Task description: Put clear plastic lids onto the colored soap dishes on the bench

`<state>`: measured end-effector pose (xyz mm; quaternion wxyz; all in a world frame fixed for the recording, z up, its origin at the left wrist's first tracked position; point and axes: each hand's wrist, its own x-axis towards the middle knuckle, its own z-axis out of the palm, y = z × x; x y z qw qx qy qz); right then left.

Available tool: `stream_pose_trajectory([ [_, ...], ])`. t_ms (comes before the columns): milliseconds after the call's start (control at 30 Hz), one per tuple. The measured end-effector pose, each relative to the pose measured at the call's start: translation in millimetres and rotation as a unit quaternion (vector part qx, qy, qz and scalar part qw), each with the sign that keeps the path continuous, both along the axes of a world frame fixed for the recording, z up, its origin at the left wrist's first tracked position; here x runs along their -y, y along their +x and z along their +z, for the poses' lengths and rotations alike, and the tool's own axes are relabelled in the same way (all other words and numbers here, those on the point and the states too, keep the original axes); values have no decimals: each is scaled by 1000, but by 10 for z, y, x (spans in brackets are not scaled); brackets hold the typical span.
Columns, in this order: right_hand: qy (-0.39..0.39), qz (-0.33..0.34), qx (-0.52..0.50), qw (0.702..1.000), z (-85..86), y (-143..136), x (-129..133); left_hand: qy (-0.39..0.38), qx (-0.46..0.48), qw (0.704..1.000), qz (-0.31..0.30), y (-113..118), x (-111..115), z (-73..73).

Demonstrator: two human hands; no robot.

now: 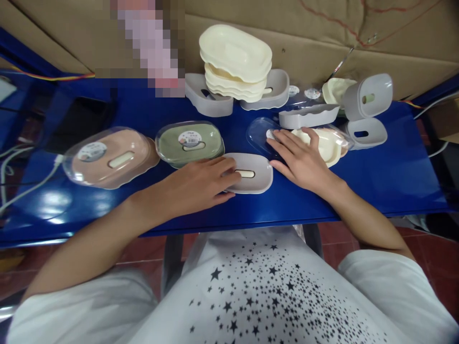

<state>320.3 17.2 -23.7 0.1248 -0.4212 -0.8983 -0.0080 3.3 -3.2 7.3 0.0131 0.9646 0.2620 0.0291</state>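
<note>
My left hand (211, 179) is closed round the left end of a grey oval soap dish (263, 179) with a cream insert in its slot. Its thumb lies at the near edge and its fingers rest over the top. Just to the right, my right hand (303, 157) is stretched out with its fingers apart. Its fingertips lie over a clear plastic lid (257, 134) bearing a round label, and a cream tray (329, 148) shows beyond the knuckles. The hand hides part of both. Left of the grey dish sits a green dish (211, 141) under a clear lid.
A pink lidded dish (132, 148) lies at the left. Stacked cream trays (236, 52) stand on grey parts at the back. More grey pieces (373, 98) are at the right, on the blue table (390, 186). White cables (30, 193) run along the left edge.
</note>
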Motion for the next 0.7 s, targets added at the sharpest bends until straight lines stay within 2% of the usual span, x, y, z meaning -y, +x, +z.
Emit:
stream_pose_trajectory([
  [233,-5,-8,31,999,-2,15,-19,-41,15,998,-43,-77,27,19],
  [567,-12,-22,-16,1000,-6,72,-56,-16,2,1000,-9,-41,-11,27],
  [700,1,-20,24,1000,-28,34,-42,-30,17,999,-10,-90,-19,18],
])
